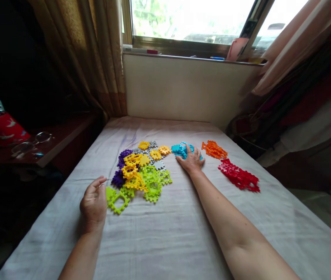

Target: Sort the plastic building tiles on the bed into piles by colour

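My right hand [193,158] lies with spread fingers on a pile of blue toothed plastic pieces [180,149]. Left of the mixed heap, my left hand [93,201] rests on its side, fingers loosely curved and apart, beside green pieces [153,182]. Whether it touches the nearest green one I cannot tell. The heap also holds yellow pieces [130,170], purple pieces [118,178] and grey pieces [159,165]. To the right of the blue pile are orange pieces [215,149] and, nearer to me, red pieces [239,175].
A pale sheet [154,241] covers the surface under the pieces. Eyeglasses [43,137] and a red patterned container [5,130] stand on a dark side table at the left. Behind are a curtain [95,50] and a window [189,19]; clothes hang at the right.
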`<act>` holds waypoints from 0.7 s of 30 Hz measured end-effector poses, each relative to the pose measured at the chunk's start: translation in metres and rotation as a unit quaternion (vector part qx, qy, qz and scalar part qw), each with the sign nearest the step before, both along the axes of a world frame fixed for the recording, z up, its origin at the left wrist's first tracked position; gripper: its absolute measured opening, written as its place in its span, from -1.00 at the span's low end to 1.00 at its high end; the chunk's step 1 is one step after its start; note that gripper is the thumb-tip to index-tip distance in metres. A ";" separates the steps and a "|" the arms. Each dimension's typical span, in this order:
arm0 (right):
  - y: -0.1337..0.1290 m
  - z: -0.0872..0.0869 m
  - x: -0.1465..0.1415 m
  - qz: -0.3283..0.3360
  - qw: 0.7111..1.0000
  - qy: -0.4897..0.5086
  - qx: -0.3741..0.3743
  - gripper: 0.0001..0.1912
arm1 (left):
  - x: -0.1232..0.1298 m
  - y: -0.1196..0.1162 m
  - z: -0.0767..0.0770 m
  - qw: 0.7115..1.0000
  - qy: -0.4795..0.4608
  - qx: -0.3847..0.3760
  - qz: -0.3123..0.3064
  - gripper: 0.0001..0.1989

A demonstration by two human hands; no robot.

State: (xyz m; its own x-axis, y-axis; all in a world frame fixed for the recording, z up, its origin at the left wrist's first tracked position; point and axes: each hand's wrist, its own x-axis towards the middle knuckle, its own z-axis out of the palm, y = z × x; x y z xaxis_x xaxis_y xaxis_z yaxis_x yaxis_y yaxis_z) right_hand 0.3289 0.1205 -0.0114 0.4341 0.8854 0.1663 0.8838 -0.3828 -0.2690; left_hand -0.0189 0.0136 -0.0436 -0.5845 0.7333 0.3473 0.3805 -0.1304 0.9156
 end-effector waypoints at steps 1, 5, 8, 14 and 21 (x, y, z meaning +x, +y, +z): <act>0.010 0.000 0.000 -0.001 1.000 0.002 -0.001 -0.22 | 0.000 -0.001 0.000 1.000 -0.001 -0.001 -0.004 -0.71; 0.047 -0.003 0.003 -0.005 1.000 -0.009 0.006 -0.25 | 0.002 -0.006 0.005 1.000 -0.007 -0.016 -0.013 -0.74; 0.064 -0.008 0.006 -0.002 1.000 -0.008 0.027 -0.27 | 0.005 -0.009 0.010 1.000 -0.008 -0.026 -0.013 -0.74; 0.064 -0.017 0.010 0.043 0.989 -0.024 0.137 -0.32 | 0.006 -0.009 0.009 1.000 -0.010 -0.017 -0.014 -0.75; 0.045 -0.012 -0.030 0.299 0.936 -0.007 0.187 -0.53 | 0.007 -0.007 0.010 1.000 0.008 -0.008 -0.016 -0.76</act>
